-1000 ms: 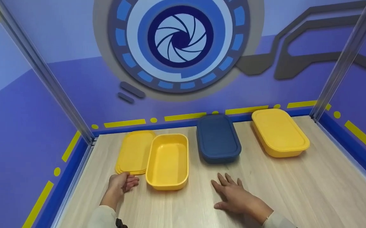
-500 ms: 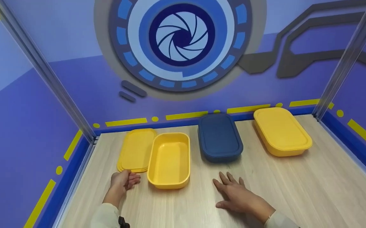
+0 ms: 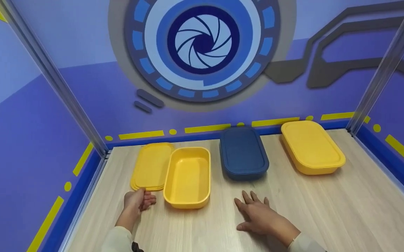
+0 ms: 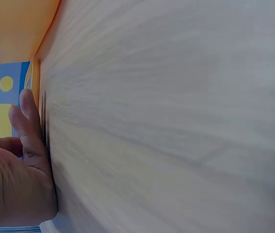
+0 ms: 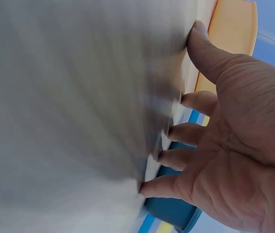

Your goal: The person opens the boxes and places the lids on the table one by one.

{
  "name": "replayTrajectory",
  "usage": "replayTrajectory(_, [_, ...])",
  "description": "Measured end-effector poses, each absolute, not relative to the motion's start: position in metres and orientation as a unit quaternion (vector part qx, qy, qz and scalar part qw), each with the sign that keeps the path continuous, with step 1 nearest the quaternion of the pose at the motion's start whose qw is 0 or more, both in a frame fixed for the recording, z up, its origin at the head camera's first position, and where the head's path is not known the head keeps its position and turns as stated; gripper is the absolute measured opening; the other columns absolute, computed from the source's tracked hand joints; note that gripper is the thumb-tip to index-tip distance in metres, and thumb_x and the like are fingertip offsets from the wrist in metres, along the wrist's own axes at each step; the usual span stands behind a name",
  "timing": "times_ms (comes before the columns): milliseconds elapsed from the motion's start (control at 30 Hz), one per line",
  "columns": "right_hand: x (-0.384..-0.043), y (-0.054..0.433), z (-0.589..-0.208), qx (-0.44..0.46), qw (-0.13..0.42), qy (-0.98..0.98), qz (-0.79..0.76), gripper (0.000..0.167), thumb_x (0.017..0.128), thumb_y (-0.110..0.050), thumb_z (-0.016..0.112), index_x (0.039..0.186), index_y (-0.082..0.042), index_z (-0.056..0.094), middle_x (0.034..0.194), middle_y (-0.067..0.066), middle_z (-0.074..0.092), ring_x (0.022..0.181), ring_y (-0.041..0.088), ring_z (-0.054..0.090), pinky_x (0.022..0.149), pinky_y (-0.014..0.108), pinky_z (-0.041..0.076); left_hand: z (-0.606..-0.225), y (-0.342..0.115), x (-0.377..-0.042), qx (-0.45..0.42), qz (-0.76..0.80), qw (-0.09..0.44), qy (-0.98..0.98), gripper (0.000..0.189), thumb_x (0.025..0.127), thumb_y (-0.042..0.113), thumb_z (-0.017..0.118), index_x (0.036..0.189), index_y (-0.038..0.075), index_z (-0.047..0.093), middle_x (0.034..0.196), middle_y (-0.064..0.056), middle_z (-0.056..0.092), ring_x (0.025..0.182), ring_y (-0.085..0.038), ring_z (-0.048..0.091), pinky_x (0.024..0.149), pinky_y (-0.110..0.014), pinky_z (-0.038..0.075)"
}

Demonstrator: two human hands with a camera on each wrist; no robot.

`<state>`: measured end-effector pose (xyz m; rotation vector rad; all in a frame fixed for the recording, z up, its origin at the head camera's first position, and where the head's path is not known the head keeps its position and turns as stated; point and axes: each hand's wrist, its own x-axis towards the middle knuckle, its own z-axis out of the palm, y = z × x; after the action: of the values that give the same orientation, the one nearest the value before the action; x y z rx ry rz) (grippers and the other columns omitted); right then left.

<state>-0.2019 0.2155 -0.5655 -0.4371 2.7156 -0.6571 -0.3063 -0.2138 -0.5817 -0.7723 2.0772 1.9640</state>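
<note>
My left hand (image 3: 136, 203) rests on its side on the table, just below the near edge of a flat yellow lid (image 3: 150, 166). Its fingers are loosely bent and hold nothing. Right of that lid stands an uncovered yellow food container (image 3: 188, 178) with nothing inside. My right hand (image 3: 259, 217) lies palm down with spread fingers, and the right wrist view shows its fingertips touching the tabletop. Beyond those fingers sits a dark blue food container (image 3: 244, 152) with its lid on. Part of the uncovered container (image 4: 18, 26) shows in the left wrist view.
A second yellow food container (image 3: 312, 147), covered by a lid, stands at the back right of the wood-grain table (image 3: 348, 210). Printed blue and purple panels (image 3: 202, 94) close off the back and both sides, joined by metal corner posts (image 3: 58, 84).
The view shifts slightly as the head moves. Both hands and all the containers stay where they were on the table.
</note>
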Motion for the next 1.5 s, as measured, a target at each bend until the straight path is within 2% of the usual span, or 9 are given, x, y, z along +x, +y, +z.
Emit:
replayTrajectory(267, [-0.203,0.207,-0.570,-0.126,0.171,0.954,-0.213,0.090,0.085,-0.050,0.086,0.159,-0.012,0.051,0.171,0.033,0.031,0.159,0.061,0.023,0.110,0.092,0.019,-0.581,-0.192,-0.277,-0.250,0.653,0.139,0.701,0.035,0.113,0.028,0.047,0.108,-0.002,0.064,0.075,-0.003,0.076,0.064,-0.012,0.072,0.055,-0.024,0.056])
replayTrajectory(367, [-0.204,0.205,-0.569,-0.124,0.172,0.955,-0.208,0.092,0.084,-0.051,0.087,0.159,-0.013,0.051,0.171,0.033,0.031,0.159,0.060,0.023,0.111,0.092,0.020,-0.574,-0.178,-0.259,-0.255,0.659,0.152,0.691,0.038,0.113,0.031,0.046,0.107,-0.001,0.066,0.077,-0.002,0.074,0.066,-0.012,0.070,0.059,-0.025,0.056])
replayTrajectory(467, [-0.204,0.205,-0.568,-0.127,0.171,0.955,-0.206,0.094,0.082,-0.052,0.088,0.159,-0.013,0.051,0.171,0.033,0.031,0.159,0.061,0.024,0.111,0.092,0.020,-0.563,-0.165,-0.242,-0.257,0.669,0.170,0.676,0.046,0.114,0.039,0.044,0.104,0.001,0.067,0.078,-0.001,0.073,0.069,-0.013,0.071,0.064,-0.026,0.057])
replayTrajectory(600, [-0.203,0.207,-0.567,-0.129,0.166,0.955,-0.209,0.093,0.082,-0.051,0.089,0.158,-0.012,0.052,0.170,0.034,0.031,0.158,0.062,0.024,0.110,0.092,0.019,-0.551,-0.146,-0.226,-0.224,0.679,0.224,0.663,0.057,0.112,0.054,0.046,0.106,0.002,0.071,0.080,0.001,0.073,0.072,-0.013,0.071,0.066,-0.025,0.057])
replayTrajectory(700, [-0.202,0.209,-0.567,-0.127,0.161,0.955,-0.214,0.093,0.081,-0.049,0.090,0.158,-0.011,0.052,0.170,0.035,0.031,0.158,0.062,0.024,0.109,0.093,0.019,-0.546,-0.133,-0.221,-0.181,0.682,0.257,0.660,0.061,0.109,0.058,0.052,0.110,0.001,0.073,0.081,0.002,0.074,0.072,-0.011,0.072,0.066,-0.022,0.057])
replayTrajectory(867, [-0.203,0.210,-0.566,-0.123,0.168,0.954,-0.217,0.094,0.082,-0.050,0.089,0.158,-0.011,0.051,0.170,0.034,0.031,0.159,0.062,0.023,0.110,0.093,0.018,-0.548,-0.120,-0.223,-0.159,0.684,0.256,0.665,0.055,0.108,0.052,0.057,0.111,0.000,0.075,0.082,0.001,0.075,0.071,-0.010,0.074,0.066,-0.022,0.059])
replayTrajectory(1033, [-0.205,0.208,-0.566,-0.126,0.174,0.953,-0.215,0.094,0.082,-0.051,0.088,0.159,-0.012,0.051,0.170,0.034,0.031,0.159,0.062,0.022,0.110,0.092,0.018,-0.551,-0.115,-0.226,-0.174,0.685,0.246,0.663,0.044,0.111,0.042,0.055,0.109,0.003,0.075,0.083,0.000,0.076,0.072,-0.011,0.074,0.066,-0.023,0.058])
replayTrajectory(1233, [-0.206,0.207,-0.562,-0.123,0.180,0.953,-0.209,0.094,0.083,-0.053,0.087,0.160,-0.013,0.050,0.171,0.033,0.029,0.160,0.061,0.021,0.110,0.092,0.019,-0.555,-0.112,-0.226,-0.181,0.696,0.251,0.648,0.039,0.113,0.034,0.052,0.113,0.001,0.073,0.086,0.000,0.078,0.075,-0.011,0.074,0.067,-0.024,0.058])
replayTrajectory(1500, [-0.208,0.207,-0.563,-0.125,0.179,0.955,-0.203,0.094,0.083,-0.053,0.087,0.159,-0.014,0.051,0.171,0.033,0.029,0.160,0.060,0.021,0.110,0.092,0.019,-0.557,-0.106,-0.230,-0.172,0.725,0.254,0.617,0.043,0.114,0.036,0.048,0.124,-0.001,0.068,0.096,-0.001,0.079,0.085,-0.012,0.075,0.076,-0.026,0.059])
